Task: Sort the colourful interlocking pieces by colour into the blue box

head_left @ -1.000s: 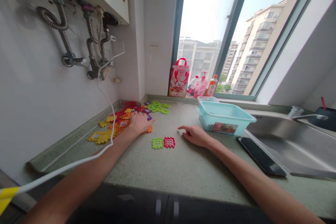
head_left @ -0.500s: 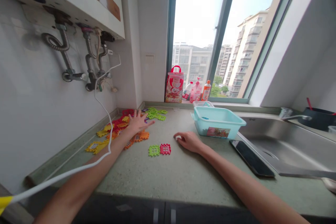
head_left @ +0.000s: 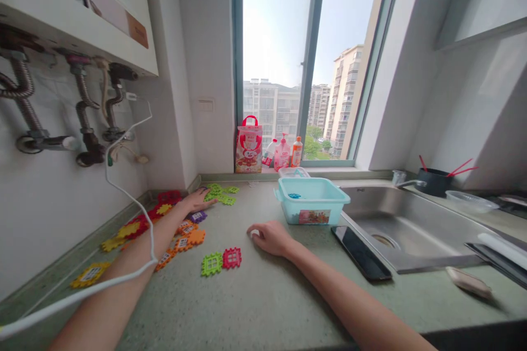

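Observation:
My left hand (head_left: 196,201) reaches to the back of the counter, fingers stretched out, at the edge of several green interlocking plastic tiles (head_left: 224,195). Just below its fingers lies a purple tile (head_left: 198,216). Orange tiles (head_left: 184,242), red tiles (head_left: 168,196) and yellow tiles (head_left: 91,274) spread around and beneath my left forearm, which hides some of them. My right hand (head_left: 270,237) rests on the counter, fingers loosely bent with a gap at the thumb and nothing visible in them. To its left, a green tile (head_left: 212,264) and a pink-red tile (head_left: 232,258) lie joined.
A light-blue tub (head_left: 312,203) with blue pieces inside stands behind my right hand, beside a phone (head_left: 361,253) and the sink (head_left: 403,225). A white cable (head_left: 135,274) hangs across my left forearm. Bottles (head_left: 282,154) and a pink bag (head_left: 248,148) stand at the window.
My view has turned to the right, so things appear further left. My left hand has moved from the red and purple tiles towards the green ones. The right hand stays on the counter.

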Demonstrator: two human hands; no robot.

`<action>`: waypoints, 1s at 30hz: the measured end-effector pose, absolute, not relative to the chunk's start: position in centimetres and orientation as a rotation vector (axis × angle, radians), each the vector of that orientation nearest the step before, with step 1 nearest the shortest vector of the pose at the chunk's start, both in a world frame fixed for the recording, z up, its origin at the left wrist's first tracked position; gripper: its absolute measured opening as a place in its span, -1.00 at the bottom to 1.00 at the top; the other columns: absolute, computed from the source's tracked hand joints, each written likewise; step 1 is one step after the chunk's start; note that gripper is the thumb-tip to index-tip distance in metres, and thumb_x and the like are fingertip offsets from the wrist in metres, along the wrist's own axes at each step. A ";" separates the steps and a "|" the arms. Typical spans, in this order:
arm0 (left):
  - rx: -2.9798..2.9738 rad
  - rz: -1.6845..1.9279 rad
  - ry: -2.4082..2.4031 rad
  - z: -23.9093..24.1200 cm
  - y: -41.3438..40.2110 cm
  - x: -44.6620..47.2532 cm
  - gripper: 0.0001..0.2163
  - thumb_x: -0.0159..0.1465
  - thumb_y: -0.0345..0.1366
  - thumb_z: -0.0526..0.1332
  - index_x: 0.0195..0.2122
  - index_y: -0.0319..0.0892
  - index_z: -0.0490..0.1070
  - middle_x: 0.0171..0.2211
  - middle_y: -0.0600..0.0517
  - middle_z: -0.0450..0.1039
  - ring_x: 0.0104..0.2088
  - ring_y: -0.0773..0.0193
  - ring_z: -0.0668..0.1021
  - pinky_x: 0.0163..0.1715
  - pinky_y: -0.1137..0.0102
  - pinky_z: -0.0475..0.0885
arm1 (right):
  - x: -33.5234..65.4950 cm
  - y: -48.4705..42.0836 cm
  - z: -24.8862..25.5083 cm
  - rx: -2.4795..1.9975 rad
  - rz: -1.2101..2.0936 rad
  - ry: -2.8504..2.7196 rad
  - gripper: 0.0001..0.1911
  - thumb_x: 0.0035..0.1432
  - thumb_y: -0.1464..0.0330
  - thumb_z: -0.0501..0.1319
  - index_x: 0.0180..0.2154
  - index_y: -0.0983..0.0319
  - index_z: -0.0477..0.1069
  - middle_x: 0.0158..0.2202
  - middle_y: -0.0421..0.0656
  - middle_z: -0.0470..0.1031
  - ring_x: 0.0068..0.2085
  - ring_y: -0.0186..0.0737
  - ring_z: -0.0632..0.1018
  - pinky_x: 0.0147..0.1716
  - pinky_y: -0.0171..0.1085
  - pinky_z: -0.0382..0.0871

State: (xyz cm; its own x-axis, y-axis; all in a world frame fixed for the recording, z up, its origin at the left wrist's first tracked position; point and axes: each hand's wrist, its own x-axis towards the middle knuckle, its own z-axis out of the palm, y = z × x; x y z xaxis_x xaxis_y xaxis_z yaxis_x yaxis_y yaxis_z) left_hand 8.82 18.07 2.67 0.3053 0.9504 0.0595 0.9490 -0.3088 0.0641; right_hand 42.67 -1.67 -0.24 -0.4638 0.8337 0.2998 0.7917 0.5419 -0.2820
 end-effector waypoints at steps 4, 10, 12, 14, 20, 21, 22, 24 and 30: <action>2.465 0.161 1.971 1.7 17.0 9.5 -0.10 0.31 0.35 0.01 0.48 -0.22 0.08 0.47 -0.32 0.03 0.46 -0.08 0.18 0.38 0.15 0.16 | 42.8 -1.5 -0.4 -1.307 0.139 -2.384 -0.67 0.26 0.38 0.21 0.00 0.07 0.62 -0.40 -0.20 0.65 -0.38 -0.23 0.59 -0.33 -0.34 0.28; 2.287 0.167 2.173 0.6 14.4 13.0 -0.09 0.33 0.38 -0.15 0.48 -0.22 0.09 0.47 -0.36 0.02 0.47 -0.22 0.11 0.38 -0.05 0.10 | 42.6 -1.8 0.1 -1.321 0.131 -2.399 -0.69 0.30 0.34 0.19 -0.01 0.09 0.62 -0.39 -0.17 0.65 -0.36 -0.20 0.61 -0.33 -0.32 0.29; 2.208 0.178 2.245 0.4 13.7 14.8 -0.08 0.32 0.39 -0.20 0.48 -0.19 0.11 0.46 -0.37 0.06 0.46 -0.28 0.11 0.37 -0.13 0.07 | 42.6 -1.9 0.2 -1.340 0.137 -2.408 -0.69 0.32 0.33 0.18 0.01 0.10 0.61 -0.38 -0.17 0.66 -0.35 -0.19 0.62 -0.31 -0.31 0.31; 2.132 0.187 2.310 0.4 13.1 17.0 -0.06 0.29 0.42 -0.22 0.47 -0.17 0.13 0.44 -0.38 0.10 0.45 -0.35 0.12 0.35 -0.19 0.05 | 42.6 -2.0 0.2 -1.362 0.147 -2.406 -0.69 0.34 0.32 0.17 0.03 0.11 0.60 -0.37 -0.16 0.65 -0.34 -0.19 0.61 -0.28 -0.31 0.33; 2.015 0.190 2.330 1.5 10.6 23.6 -0.03 0.23 0.46 -0.15 0.45 -0.16 0.20 0.43 -0.40 0.11 0.42 -0.49 0.14 0.28 -0.26 0.12 | 43.1 -2.0 -0.4 -1.319 0.159 -2.308 -0.56 0.32 0.31 0.21 0.21 0.15 0.47 -0.08 -0.09 0.63 -0.22 -0.21 0.62 -0.12 -0.28 0.41; 2.054 0.214 2.291 1.8 10.0 24.0 -0.03 0.24 0.46 -0.15 0.45 -0.18 0.19 0.44 -0.40 0.09 0.43 -0.50 0.11 0.29 -0.27 0.11 | 43.2 -2.0 -0.5 -1.304 0.143 -2.296 -0.53 0.32 0.30 0.22 0.24 0.16 0.43 0.02 -0.06 0.59 -0.15 -0.20 0.62 -0.07 -0.27 0.42; 2.119 0.241 2.236 2.2 9.4 24.1 -0.04 0.26 0.44 -0.15 0.45 -0.19 0.19 0.45 -0.40 0.08 0.43 -0.49 0.10 0.29 -0.27 0.10 | 43.3 -1.9 -0.7 -1.287 0.125 -2.292 -0.49 0.33 0.27 0.22 0.28 0.17 0.39 0.10 -0.01 0.54 -0.06 -0.16 0.61 0.01 -0.25 0.42; 2.301 0.288 2.111 3.0 8.5 22.8 -0.15 0.32 0.37 -0.15 0.42 -0.12 0.26 0.42 -0.35 0.17 0.41 -0.41 0.18 0.27 -0.24 0.15 | 43.4 -1.7 -0.9 -1.250 0.100 -2.311 -0.41 0.33 0.21 0.24 0.34 0.18 0.32 0.25 0.06 0.42 0.15 -0.05 0.53 0.17 -0.16 0.35; 2.457 0.256 2.239 5.9 8.7 10.7 -0.48 0.42 0.01 -0.05 0.17 -0.10 0.55 0.14 -0.24 0.53 0.19 -0.12 0.49 0.18 0.07 0.37 | 42.9 -1.4 -0.7 -1.211 0.143 -2.449 -0.32 0.39 0.03 0.17 0.43 0.05 0.17 0.44 0.05 0.21 0.35 0.14 0.34 0.30 0.10 0.20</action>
